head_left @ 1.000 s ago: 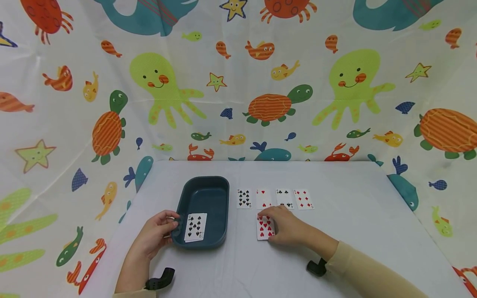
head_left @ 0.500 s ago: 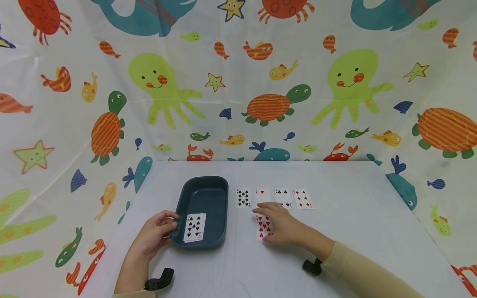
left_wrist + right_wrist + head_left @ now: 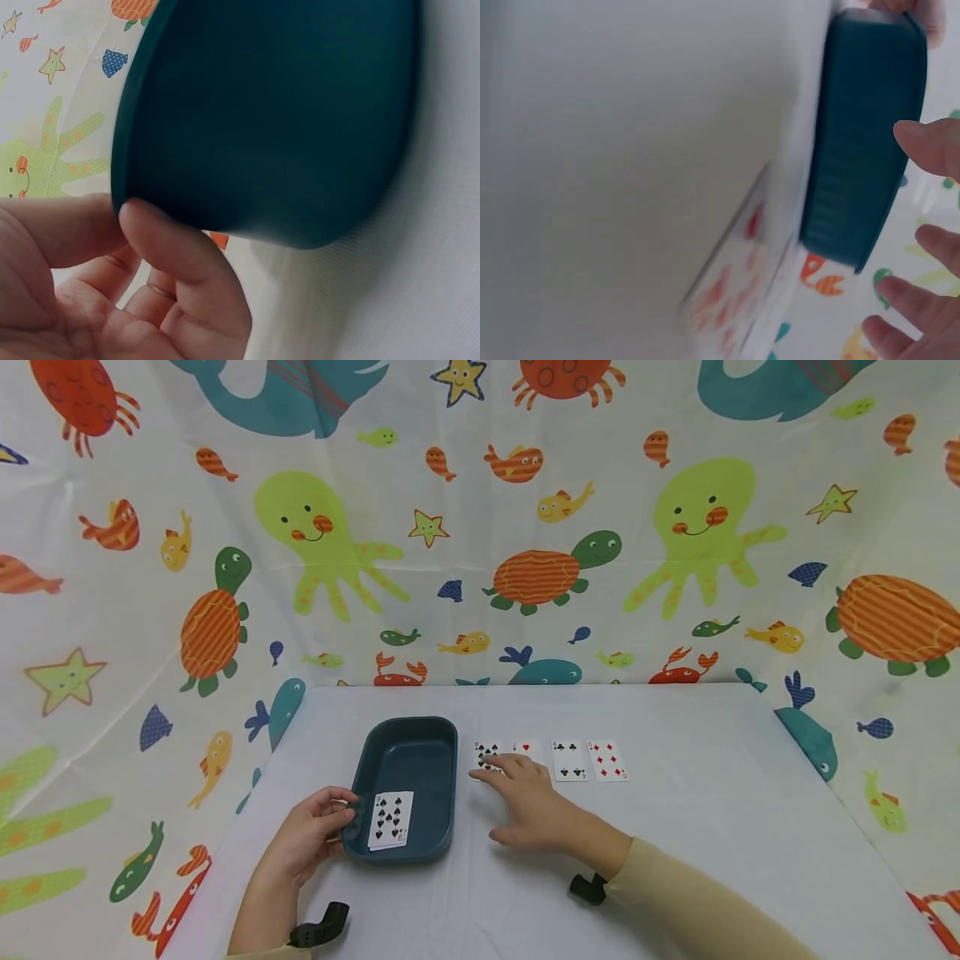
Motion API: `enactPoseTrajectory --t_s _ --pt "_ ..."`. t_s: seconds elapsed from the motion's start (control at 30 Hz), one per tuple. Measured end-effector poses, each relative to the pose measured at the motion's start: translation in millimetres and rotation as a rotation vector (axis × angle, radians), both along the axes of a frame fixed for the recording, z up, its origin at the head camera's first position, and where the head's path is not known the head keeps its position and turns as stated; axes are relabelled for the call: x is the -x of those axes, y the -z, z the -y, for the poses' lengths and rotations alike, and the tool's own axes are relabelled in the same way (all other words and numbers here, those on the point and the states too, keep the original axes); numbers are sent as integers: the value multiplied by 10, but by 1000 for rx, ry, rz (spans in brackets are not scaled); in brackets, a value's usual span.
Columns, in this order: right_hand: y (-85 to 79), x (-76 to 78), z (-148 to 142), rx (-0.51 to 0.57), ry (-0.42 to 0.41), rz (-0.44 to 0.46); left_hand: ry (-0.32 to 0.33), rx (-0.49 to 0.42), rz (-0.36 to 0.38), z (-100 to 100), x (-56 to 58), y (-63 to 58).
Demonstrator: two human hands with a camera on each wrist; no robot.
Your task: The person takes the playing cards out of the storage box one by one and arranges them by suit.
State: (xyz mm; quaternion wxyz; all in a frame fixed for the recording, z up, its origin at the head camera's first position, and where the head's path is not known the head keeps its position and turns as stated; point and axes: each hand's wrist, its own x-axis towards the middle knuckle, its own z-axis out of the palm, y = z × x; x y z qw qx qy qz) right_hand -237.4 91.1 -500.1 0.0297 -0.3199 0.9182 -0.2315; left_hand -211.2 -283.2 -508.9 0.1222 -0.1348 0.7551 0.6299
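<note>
- The tray (image 3: 408, 752) rim is gripped by the left hand (image 3: 311, 835); its underside is seen only at the left wrist (image 3: 277, 120).
- The right hand (image 3: 534, 806), fingers spread, is laid flat just right of the tray, covering the red card visible from the right wrist (image 3: 731, 296).

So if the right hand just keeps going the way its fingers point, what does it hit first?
Most likely the spade card at the left end of the card row: the right hand points up and left, fingertips already over or touching it. Height above it is unclear.
</note>
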Motion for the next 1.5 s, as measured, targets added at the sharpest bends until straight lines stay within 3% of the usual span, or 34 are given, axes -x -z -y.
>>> enactPoseTrajectory --t_s 0.23,0.5,0.73,1.1,1.5 --pt "-154 -31 281 6 -14 -19 -4 -3 3 17 1 22" --pt "-204 -25 600 25 -12 -41 22 -13 5 39 24 26" --pt "-148 33 860 18 -31 -48 23 -17 0 33 20 24" --pt "-126 123 1207 -86 -64 -94 29 -13 -2 25 26 -4" --pt "-65 152 1500 -163 -85 -65 41 -33 -11 47 16 5"
